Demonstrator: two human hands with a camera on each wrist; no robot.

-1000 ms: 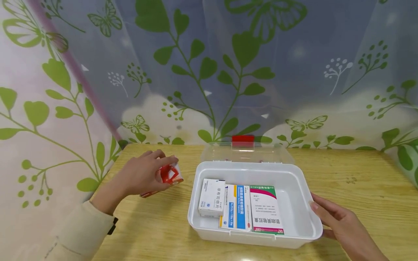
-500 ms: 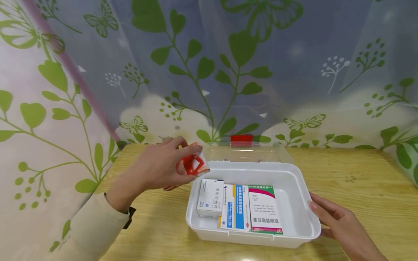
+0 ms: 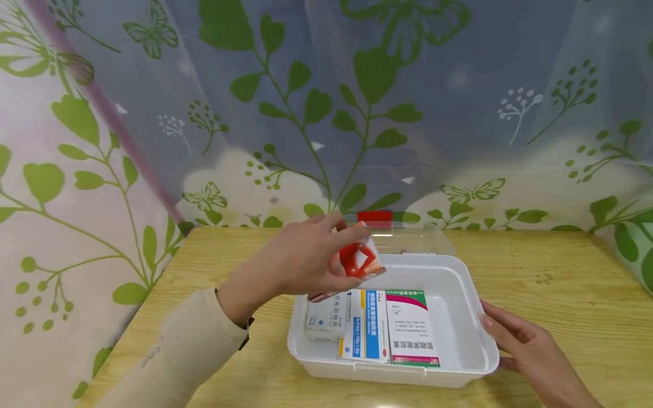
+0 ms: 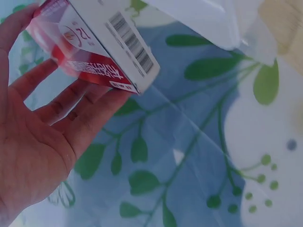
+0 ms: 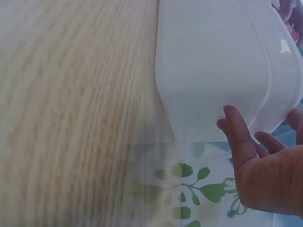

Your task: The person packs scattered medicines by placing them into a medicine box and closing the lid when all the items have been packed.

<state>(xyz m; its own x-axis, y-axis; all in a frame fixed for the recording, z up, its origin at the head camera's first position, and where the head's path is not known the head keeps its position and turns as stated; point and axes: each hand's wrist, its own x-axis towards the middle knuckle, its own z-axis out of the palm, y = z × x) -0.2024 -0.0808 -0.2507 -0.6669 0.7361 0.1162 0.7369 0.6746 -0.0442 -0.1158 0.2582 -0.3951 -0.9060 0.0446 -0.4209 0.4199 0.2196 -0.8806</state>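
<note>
My left hand (image 3: pixel 301 255) pinches a red and white medicine box (image 3: pixel 366 260) between thumb and fingers, above the back left of a white plastic storage box (image 3: pixel 390 374). A barcode shows on one side of the medicine box (image 4: pixel 102 40) in the left wrist view. My right hand (image 3: pixel 530 345) grips the storage box's right end, thumb at the rim and fingers against the outer wall (image 5: pixel 208 80). Inside lie a small white medicine box (image 3: pixel 322 320), partly hidden by the left hand, a blue, white and yellow one (image 3: pixel 368 326) and a green and magenta one (image 3: pixel 410 328).
The clear lid (image 3: pixel 418 241) with its red latch (image 3: pixel 374 219) is swung back behind the storage box. All stands on a wood-grain table (image 3: pixel 535 266). A leaf-patterned curtain (image 3: pixel 285 113) hangs behind the table and along its left.
My left hand has carried the red and white medicine box rightward, from over the table at the left to over the storage box. The right hand has kept its hold on the storage box.
</note>
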